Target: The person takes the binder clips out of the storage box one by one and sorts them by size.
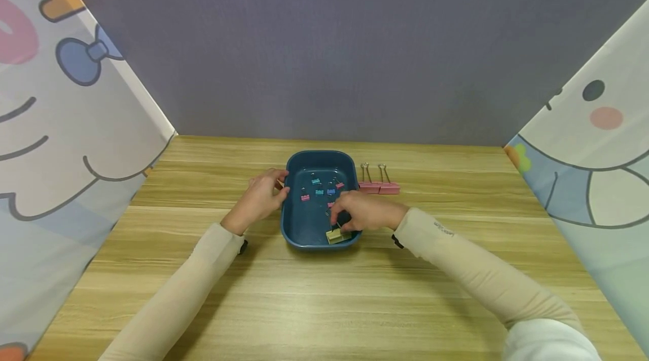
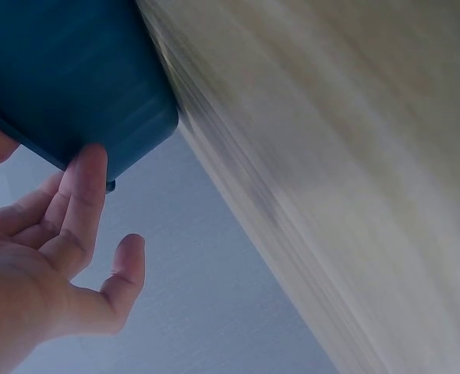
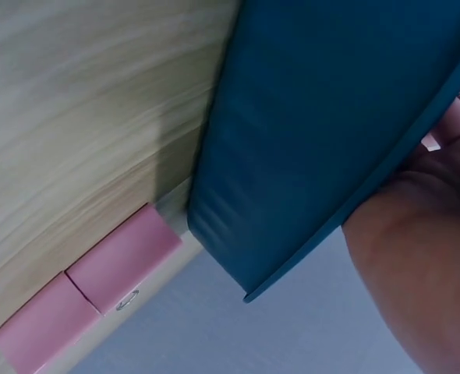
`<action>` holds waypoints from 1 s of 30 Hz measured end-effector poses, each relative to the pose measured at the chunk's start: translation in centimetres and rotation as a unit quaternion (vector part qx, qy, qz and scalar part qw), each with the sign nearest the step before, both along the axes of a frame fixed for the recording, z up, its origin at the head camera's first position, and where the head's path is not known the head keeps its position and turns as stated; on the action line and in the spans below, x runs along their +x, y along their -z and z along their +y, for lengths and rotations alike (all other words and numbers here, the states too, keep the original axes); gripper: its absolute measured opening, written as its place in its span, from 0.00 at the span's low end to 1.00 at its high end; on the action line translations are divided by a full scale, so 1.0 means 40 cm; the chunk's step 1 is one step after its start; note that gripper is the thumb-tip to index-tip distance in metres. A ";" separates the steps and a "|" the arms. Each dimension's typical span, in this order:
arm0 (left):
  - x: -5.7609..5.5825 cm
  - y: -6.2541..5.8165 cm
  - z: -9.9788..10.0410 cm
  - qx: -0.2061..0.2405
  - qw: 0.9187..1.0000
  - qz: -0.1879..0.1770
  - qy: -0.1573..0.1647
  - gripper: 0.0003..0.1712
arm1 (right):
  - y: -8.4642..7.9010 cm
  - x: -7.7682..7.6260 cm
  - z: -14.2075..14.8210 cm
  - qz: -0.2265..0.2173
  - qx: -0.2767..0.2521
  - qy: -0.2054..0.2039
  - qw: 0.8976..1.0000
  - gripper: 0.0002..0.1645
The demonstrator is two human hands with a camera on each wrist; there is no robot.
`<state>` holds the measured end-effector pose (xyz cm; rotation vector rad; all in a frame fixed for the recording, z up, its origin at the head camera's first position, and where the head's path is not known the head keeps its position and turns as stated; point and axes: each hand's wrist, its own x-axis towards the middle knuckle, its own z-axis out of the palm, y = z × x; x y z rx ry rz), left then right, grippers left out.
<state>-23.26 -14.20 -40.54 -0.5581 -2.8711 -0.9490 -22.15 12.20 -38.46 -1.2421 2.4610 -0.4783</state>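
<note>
A dark blue rectangular bin (image 1: 299, 226) stands on the wooden table with several small blue, teal and pink binder clips in it. My left hand (image 1: 260, 197) is at the bin's left side, its fingertips touching the wall near the rim. In the left wrist view, the fingers (image 2: 86, 183) lie against the outer wall, one finger standing apart from it. Reaching over the right rim, my right hand (image 1: 367, 212) pinches a larger yellow binder clip (image 1: 336, 236) low in the bin's near right corner. The bin's wall hides that grip in the right wrist view.
Two large pink binder clips (image 1: 389, 188) stand side by side just right of the bin, wire handles pointing to the back. A grey panel (image 1: 324, 57) rises behind the table, and cartoon-printed cloths (image 1: 101, 136) hang at both sides.
</note>
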 end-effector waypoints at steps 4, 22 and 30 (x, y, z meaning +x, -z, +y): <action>0.000 0.000 0.001 0.000 1.000 0.000 0.001 0.24 | 0.004 0.005 -0.005 0.006 0.007 0.011 1.000 0.12; 0.002 -0.002 -0.001 0.000 1.000 -0.004 0.000 0.24 | 0.009 -0.001 -0.005 -0.004 0.010 -0.006 1.000 0.06; 0.002 -0.004 0.000 0.001 1.000 -0.007 0.002 0.24 | 0.006 0.004 -0.007 0.004 0.026 0.003 1.000 0.07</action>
